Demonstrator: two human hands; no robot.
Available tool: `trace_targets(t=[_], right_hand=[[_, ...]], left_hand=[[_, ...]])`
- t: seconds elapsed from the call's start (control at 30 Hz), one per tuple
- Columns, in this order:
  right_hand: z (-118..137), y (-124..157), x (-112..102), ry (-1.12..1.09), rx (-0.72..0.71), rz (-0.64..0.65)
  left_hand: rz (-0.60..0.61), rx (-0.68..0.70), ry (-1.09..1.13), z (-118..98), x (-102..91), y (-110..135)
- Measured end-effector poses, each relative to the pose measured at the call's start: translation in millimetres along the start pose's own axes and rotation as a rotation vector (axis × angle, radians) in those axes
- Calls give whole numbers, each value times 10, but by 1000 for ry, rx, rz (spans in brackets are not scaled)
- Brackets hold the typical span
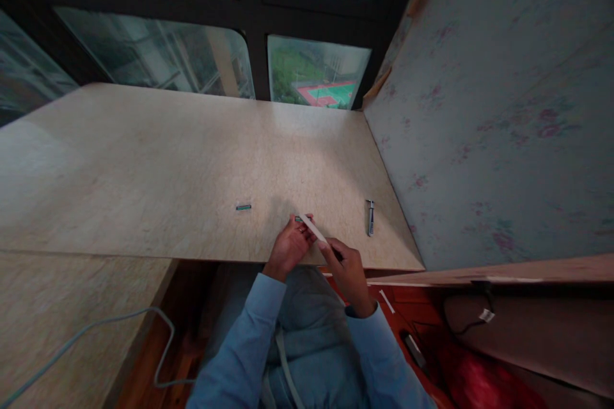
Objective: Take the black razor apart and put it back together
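Pale flat stick (313, 229) held slantwise over the left fingertips

Nearest the wearer, on the lap side of the stick, two blue sleeves (263, 307) reach forward over the lap (311, 313), probably to bring both hands together at the front edge of the worktop (192, 153).

The right hand (346, 268) is closed in a pinch on the stick's near end, thumb along it and the other fingers curled below. Gripping it there seems meant to leave most of its length free, so that the far end can be aimed. The stick therefore lies almost wholly ahead of the right-hand grip, slanting away toward the left fingers.

Just left of the stick, the left hand (293, 246) has its palm turned partly up and its fingers bent inward, nearly closed around a small dark piece (298, 219), perhaps a razor cartridge. That piece sits at the fingertips, by the stick's far end; such a hold likely steadies it while keeping it in sight. Whether stick and piece touch cannot be told.

Well to the stick's right, a razor (371, 218) lies on the worktop, its head pointing away, apparently set aside within reach. Well to the stick's left lies a razor cartridge with a green strip (244, 208), perhaps in clear wrapping, likewise untouched.

Far beyond the stick stands a dark window frame (261, 32).
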State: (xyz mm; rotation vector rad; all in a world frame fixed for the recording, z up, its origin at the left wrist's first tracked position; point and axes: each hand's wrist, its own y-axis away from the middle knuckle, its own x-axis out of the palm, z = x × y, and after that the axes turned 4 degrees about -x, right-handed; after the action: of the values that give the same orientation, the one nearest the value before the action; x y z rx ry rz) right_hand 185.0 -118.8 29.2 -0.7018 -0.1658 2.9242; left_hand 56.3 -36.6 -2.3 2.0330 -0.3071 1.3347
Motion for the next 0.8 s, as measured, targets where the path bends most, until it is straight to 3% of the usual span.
trace_targets(t=[0.2, 0.5, 0.8], right_hand=[[2, -1, -52, 44, 28, -61], [4, 13, -43, 0, 12, 0], [-19, 10, -46, 9, 65, -65]], left_hand=[[26, 34, 2, 14, -8, -9], [-6, 1, 19, -13, 40, 19], [-8, 38, -4, -4, 76, 23]])
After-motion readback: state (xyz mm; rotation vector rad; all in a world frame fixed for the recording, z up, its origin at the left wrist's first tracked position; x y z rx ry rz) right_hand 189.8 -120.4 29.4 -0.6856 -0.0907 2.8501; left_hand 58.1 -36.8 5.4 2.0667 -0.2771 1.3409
